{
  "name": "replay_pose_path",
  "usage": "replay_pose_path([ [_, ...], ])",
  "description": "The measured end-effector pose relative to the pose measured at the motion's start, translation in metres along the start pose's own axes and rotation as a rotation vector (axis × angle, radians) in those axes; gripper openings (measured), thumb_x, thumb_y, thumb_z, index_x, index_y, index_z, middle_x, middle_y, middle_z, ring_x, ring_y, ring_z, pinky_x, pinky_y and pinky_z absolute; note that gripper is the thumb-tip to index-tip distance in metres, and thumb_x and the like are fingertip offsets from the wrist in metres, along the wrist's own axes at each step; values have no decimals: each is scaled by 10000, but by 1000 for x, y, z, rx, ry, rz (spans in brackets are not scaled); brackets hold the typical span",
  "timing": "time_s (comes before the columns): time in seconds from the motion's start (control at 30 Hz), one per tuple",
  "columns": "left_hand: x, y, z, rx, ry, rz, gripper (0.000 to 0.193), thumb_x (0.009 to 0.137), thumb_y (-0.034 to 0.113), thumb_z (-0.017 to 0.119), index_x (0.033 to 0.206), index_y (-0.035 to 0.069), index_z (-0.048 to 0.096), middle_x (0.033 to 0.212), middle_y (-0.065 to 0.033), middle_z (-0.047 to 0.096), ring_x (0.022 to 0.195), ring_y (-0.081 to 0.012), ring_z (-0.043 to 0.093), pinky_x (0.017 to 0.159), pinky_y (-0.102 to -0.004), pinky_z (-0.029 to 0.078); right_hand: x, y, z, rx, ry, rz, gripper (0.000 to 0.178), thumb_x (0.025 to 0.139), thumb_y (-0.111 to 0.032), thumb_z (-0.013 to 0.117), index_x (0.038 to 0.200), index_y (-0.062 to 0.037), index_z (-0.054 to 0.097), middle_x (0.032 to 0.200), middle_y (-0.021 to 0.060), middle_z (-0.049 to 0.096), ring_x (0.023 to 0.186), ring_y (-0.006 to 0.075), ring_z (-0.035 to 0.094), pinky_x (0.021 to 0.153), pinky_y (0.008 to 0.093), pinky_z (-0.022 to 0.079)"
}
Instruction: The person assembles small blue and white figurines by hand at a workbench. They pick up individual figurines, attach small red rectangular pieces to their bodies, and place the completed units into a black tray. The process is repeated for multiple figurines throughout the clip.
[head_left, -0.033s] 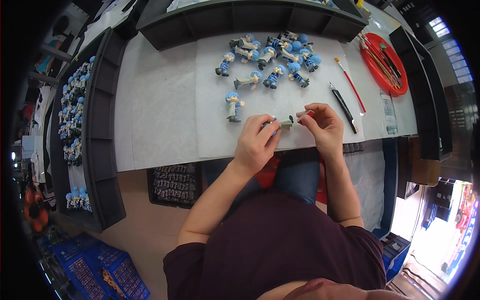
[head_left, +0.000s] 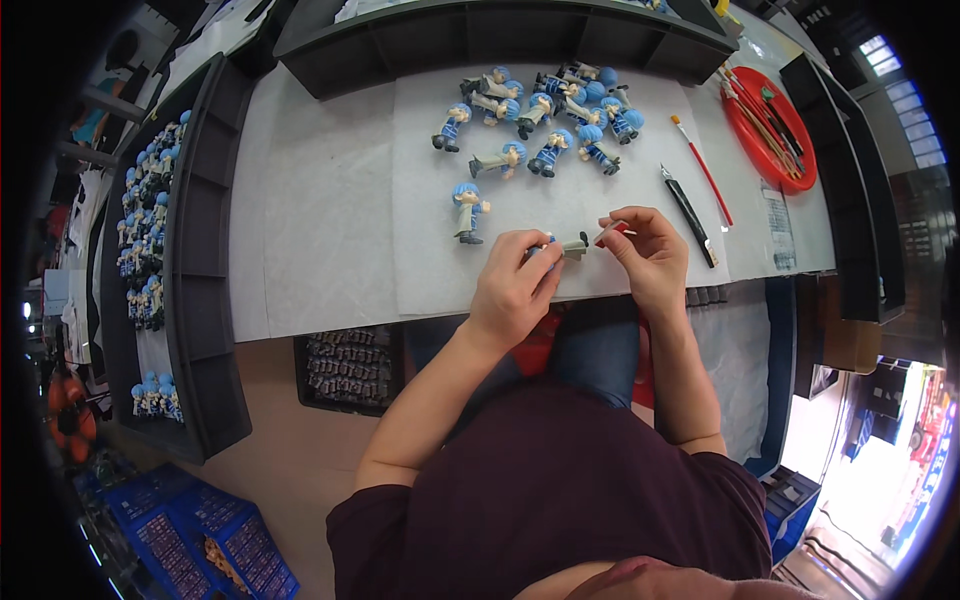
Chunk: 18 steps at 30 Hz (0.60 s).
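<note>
For the step in hand, which is prob. fine work at the feet of the figurine point(head_left: 574, 248), it is best to hold it firm w/ the left, feet free & facing the right, and to bring the small red-and-white piece point(head_left: 611, 231) in slowly, w/ light pressure, b/c painted parts may get scratched. Wrists low over the desk point(head_left: 330, 210) should help vs. shaking. Left grip point(head_left: 512, 285): closed, thumb & fingers clamped around the figurine's upper part, so head is mostly hidden; only legs, dark shoes & a bit of blue show. Right grip point(head_left: 655, 262): thumb & index together on the red-and-white piece, other fingers bent. This piece is just beside the shoes, w/ small gap betw. The figurine is near the desk's front edge; if it touches the surface, I can't tell.
</note>
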<state>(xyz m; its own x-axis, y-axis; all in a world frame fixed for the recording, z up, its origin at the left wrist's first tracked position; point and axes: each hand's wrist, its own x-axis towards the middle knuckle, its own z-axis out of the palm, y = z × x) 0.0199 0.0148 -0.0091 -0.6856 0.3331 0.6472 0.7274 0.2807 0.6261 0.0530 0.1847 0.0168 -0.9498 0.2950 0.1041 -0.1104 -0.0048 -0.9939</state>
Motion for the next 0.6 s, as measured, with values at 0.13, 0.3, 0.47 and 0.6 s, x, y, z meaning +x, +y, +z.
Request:
replay_pose_path([
  [0.13, 0, -2, 2, 3, 19, 37, 230, 650, -50, 674, 865, 4, 612, 852, -97, 550, 720, -232, 529, 558, -293, 436, -2, -3, 7, -305, -25, -134, 226, 743, 4, 658, 953, 6, 575, 877, 88, 616, 758, 138, 593, 722, 278, 461],
  [0.3, 0, -1, 2, 18, -8, 52, 230, 639, -43, 677, 854, 11, 617, 827, -94, 550, 711, -231, 530, 559, -300, 436, -2, -1, 29, -622, -21, -402, 272, 691, 69, 630, 939, -28, 573, 804, 105, 590, 760, 219, 576, 674, 335, 446],
  [0.47, 3, 0, 1, 1, 10, -32, 205, 633, -13, 685, 823, 13, 612, 787, -87, 549, 690, -227, 538, 556, -304, 434, 10, -4, 27, -565, 124, -307, 385, 676, 108, 616, 1023, -28, 518, 770, 108, 572, 761, 258, 570, 686, 344, 446],
  [0.6, 6, 0, 1, -37, -10, -51, 164, 663, -6, 665, 807, 11, 587, 776, -93, 511, 693, -246, 523, 588, -339, 435, 6, 2, 33, -608, -7, -362, 393, 678, 108, 621, 1027, -27, 499, 757, 110, 570, 781, 260, 579, 687, 347, 447],
])
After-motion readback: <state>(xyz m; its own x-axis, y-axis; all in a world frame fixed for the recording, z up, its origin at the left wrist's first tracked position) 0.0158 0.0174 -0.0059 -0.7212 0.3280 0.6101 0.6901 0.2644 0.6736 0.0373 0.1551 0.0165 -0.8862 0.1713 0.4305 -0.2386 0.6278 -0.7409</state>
